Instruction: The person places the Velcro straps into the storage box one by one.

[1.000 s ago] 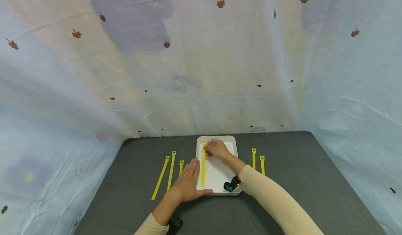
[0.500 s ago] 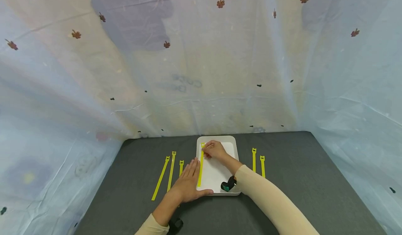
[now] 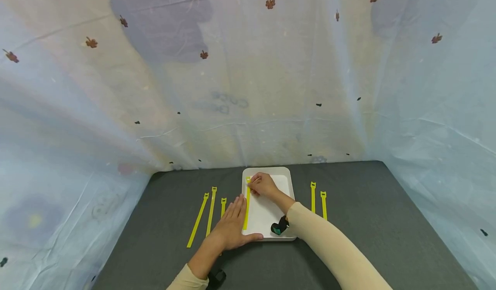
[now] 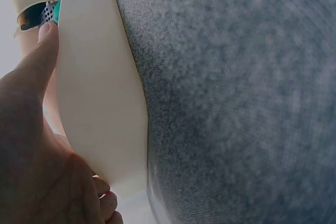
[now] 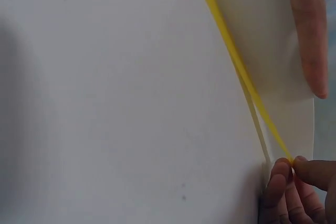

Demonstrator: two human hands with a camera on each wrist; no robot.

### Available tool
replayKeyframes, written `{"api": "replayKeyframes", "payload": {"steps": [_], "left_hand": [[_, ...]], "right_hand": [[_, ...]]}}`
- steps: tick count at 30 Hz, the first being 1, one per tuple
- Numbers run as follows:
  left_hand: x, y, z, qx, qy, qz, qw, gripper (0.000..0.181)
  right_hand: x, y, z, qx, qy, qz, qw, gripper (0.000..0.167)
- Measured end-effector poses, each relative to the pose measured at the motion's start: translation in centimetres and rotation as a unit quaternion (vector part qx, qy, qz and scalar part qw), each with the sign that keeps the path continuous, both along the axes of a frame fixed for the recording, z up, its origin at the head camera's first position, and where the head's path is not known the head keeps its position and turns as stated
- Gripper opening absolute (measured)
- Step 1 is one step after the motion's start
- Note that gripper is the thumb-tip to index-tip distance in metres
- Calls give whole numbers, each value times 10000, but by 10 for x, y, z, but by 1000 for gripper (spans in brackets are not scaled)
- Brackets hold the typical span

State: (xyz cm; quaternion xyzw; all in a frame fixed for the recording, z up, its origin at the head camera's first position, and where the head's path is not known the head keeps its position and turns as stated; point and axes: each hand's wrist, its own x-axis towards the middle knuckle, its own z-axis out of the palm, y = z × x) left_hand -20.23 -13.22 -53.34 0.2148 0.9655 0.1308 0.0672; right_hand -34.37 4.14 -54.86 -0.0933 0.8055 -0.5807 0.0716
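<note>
A white tray (image 3: 267, 217) lies in the middle of the dark cloth. Inside it a yellow cable tie (image 3: 246, 212) runs along the left wall. My right hand (image 3: 265, 186) pinches this tie near its slotted head, between thumb and finger; the right wrist view has the tie (image 5: 226, 30) slanting to my fingertips (image 5: 300, 162), close above the tray floor, a shadow beside it. My left hand (image 3: 231, 225) rests on the tray's left edge, fingers straight, thumb out along the near edge. In the left wrist view that thumb touches the rim above the tray wall (image 4: 102, 87).
Left of the tray lie several loose items: a yellow cable tie (image 3: 197, 221), a second tie (image 3: 211, 208) and a third tie (image 3: 223, 206), partly behind my left hand. Two more, a tie (image 3: 313, 197) and its neighbour tie (image 3: 323, 206), lie right. A patterned curtain (image 3: 248, 87) stands behind.
My right hand has moved slightly left, bringing the held cable tie from inside the tray up to its left wall. My left hand has stayed in place.
</note>
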Motion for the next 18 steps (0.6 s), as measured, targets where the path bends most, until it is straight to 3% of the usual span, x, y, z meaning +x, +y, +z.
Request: {"api": "replayKeyframes", "payload": {"steps": [18], "left_hand": [[-1,0,0,-59,3,-20,10000,129]], "right_hand": [[-4,-2,-1,605,153,-12,9981,16]]}}
